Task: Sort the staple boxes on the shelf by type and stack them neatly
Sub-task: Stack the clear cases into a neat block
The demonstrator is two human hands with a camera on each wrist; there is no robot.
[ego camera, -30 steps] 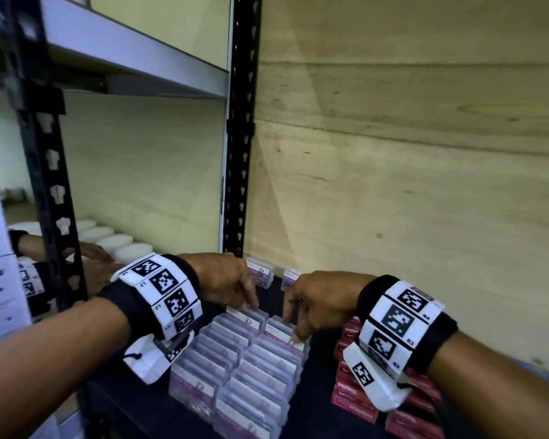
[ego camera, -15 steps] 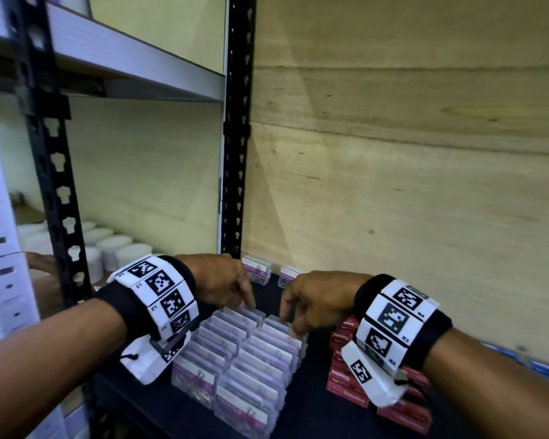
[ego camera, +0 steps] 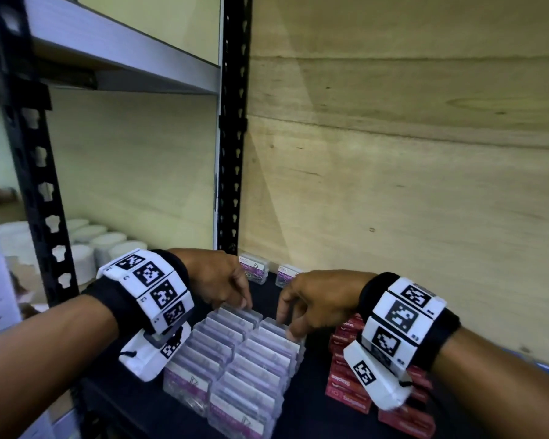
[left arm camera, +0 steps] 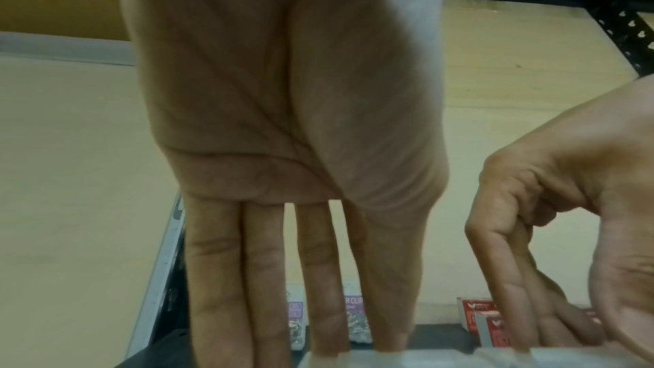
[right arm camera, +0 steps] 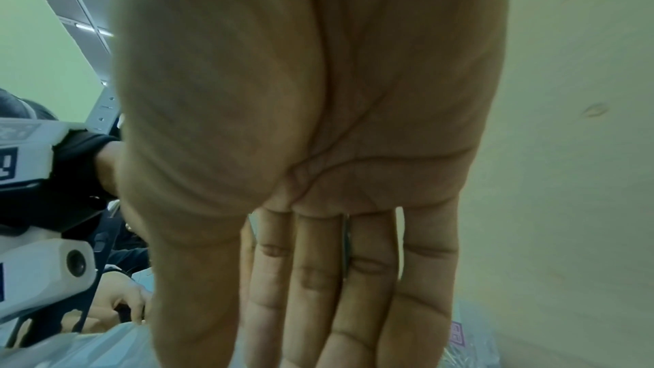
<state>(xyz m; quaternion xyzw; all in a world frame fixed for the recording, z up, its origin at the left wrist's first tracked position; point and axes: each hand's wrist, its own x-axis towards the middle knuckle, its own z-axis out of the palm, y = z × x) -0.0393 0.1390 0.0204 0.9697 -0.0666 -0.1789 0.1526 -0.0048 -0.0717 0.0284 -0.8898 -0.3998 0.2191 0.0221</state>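
Note:
Clear plastic boxes (ego camera: 235, 369) with purple labels stand in two tight rows on the black shelf. My left hand (ego camera: 246, 304) reaches over the left row, its straight fingers (left arm camera: 269, 304) touching the far end box (left arm camera: 389, 358). My right hand (ego camera: 290, 327) touches the far end of the right row with its fingers (right arm camera: 311, 304) pointing down. Neither hand holds a box. Red staple boxes (ego camera: 346, 391) are stacked to the right, partly hidden under my right wrist. Two loose clear boxes (ego camera: 255, 270) stand at the back by the wall.
A black slotted post (ego camera: 232, 122) rises just behind my left hand, and a plywood wall (ego camera: 393, 185) closes the back and right. A grey shelf (ego camera: 124, 52) runs overhead. White round containers (ego camera: 102, 245) fill the bay to the left, behind the front post (ego camera: 35, 185).
Both hands stay at the far end of the clear box rows, hardly shifted. The other person's hand seen behind the left post a second ago is out of the head view.

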